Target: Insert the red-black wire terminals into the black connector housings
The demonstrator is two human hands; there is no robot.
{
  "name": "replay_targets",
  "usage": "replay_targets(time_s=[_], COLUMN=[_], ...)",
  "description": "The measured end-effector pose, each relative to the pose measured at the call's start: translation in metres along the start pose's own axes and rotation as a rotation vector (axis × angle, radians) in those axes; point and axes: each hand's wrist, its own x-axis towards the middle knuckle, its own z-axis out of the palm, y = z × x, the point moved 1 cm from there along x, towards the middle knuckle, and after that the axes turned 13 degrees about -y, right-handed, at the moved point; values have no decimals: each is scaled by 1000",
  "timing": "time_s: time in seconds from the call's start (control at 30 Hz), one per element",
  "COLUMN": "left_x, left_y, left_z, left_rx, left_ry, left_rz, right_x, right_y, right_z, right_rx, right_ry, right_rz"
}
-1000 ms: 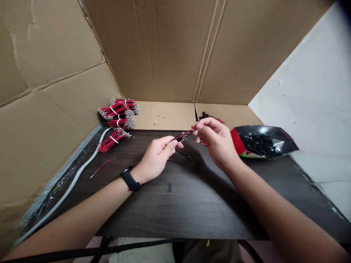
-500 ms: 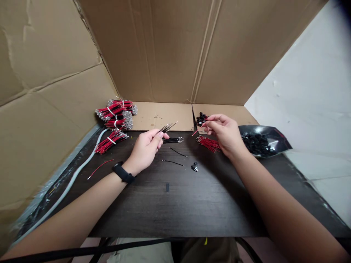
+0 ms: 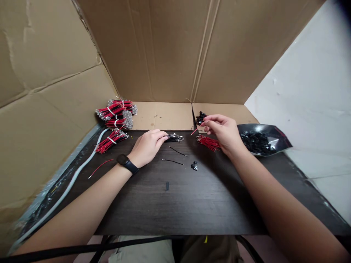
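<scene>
Dark surface [image 3: 153, 212] underneath: your left fingers [image 3: 161, 136] curl over black wires [image 3: 176, 138], grip unclear, while your right fingers [image 3: 216, 117] pinch a red wire [image 3: 193, 131] near its tip, likely for control.

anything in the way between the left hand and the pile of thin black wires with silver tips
Nothing visible: the left hand is at the left end of that pile of thin black wires. Two loose black wires lie nearer the camera.
</scene>
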Motion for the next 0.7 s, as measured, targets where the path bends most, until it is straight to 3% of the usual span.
replay_targets(time_s=[0.47, 0.7], left_x=[13, 9], left_y=[-1, 6], left_z=[10, -3], left_rx=[63, 109], left_ry=[7, 86], left_rz=[105, 196], right_x=[0, 1], right_y=[-1, -3], right_z=[-1, -3], right_rx=[-19, -44], right_ry=[-4, -33], right_rz=[-28, 11])
